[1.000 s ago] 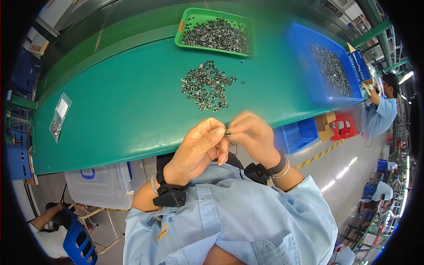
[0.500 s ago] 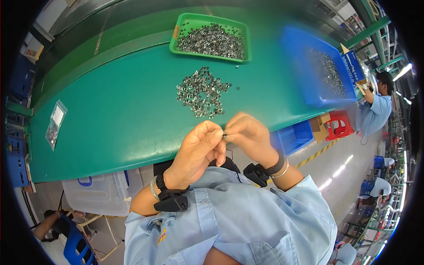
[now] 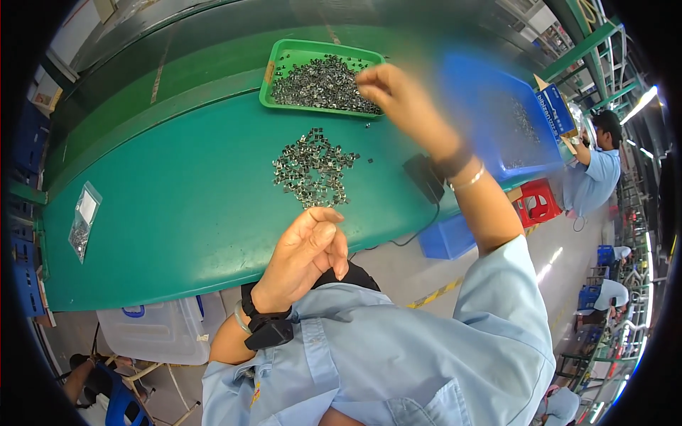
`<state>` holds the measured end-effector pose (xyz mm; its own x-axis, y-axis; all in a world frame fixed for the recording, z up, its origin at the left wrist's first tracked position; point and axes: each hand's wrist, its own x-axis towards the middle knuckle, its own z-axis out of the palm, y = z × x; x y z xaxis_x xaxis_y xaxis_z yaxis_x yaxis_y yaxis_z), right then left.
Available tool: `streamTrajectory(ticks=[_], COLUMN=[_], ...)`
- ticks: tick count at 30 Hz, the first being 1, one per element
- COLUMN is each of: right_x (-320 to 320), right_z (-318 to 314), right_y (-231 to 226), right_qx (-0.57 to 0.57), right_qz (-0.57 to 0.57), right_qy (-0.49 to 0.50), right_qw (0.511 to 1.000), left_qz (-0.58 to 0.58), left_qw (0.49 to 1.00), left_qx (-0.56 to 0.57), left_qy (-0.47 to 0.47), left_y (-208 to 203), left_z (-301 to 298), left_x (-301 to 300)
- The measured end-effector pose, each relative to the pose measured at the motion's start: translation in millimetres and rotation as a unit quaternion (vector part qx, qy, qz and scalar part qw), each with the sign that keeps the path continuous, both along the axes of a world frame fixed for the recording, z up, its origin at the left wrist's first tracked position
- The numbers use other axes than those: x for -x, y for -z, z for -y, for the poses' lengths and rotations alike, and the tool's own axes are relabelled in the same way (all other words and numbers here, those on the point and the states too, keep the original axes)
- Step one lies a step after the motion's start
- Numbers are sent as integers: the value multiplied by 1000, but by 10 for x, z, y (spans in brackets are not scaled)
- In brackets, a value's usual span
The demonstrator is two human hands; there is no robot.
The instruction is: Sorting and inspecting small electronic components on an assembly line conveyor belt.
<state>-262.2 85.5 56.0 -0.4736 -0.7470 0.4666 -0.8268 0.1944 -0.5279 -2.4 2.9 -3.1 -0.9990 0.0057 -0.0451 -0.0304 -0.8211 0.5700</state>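
My left hand [image 3: 304, 250] is held at the table's near edge, just below a loose heap of small shiny metal pieces [image 3: 312, 170]. Its fingers are curled and its thumb lies against the index finger; whatever they may hold is hidden. Out over the right end of a shallow green tray [image 3: 323, 47] reaches my right hand [image 3: 399, 99]. Its thumb and bent fingers are a little apart, and I see no piece between them. Many more of the metal pieces [image 3: 316, 84] fill the tray.
A large blue bin [image 3: 501, 153] with small pieces inside stands to the right, partly blurred. On the table's left lies a clear plastic bag [image 3: 84, 224] of small parts. Two stray pieces sit near the tray. Further right are a red stool [image 3: 538, 204] and a person in blue [image 3: 597, 177].
My hands were together, pinching a small dark piece. My right hand has moved up and away to the tray, while the left has stayed near the table edge.
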Motion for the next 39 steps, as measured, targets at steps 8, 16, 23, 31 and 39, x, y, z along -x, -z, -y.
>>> streamTrajectory(ticks=[8, 16, 23, 31, 39], right_x=[-210, -181, -156, -579, -1174], right_z=[-308, -229, -214, -427, -588], right_y=[254, 303, 367, 85, 9], right_qx=[-194, -257, -243, -105, 4], right_qz=[-160, -253, -278, -126, -70], right_qy=[64, 54, 50, -14, -133], right_qw=[966, 931, 928, 986, 989], left_qz=[4, -14, -24, 5, 23], left_qw=[999, 999, 999, 999, 990], left_qx=[5, 8, 24, 36, 125], left_qy=[38, 43, 35, -4, -60], left_y=[28, 56, 64, -15, -132], left_z=[24, 5, -18, -7, -39], left_x=[10, 8, -8, 4, 125])
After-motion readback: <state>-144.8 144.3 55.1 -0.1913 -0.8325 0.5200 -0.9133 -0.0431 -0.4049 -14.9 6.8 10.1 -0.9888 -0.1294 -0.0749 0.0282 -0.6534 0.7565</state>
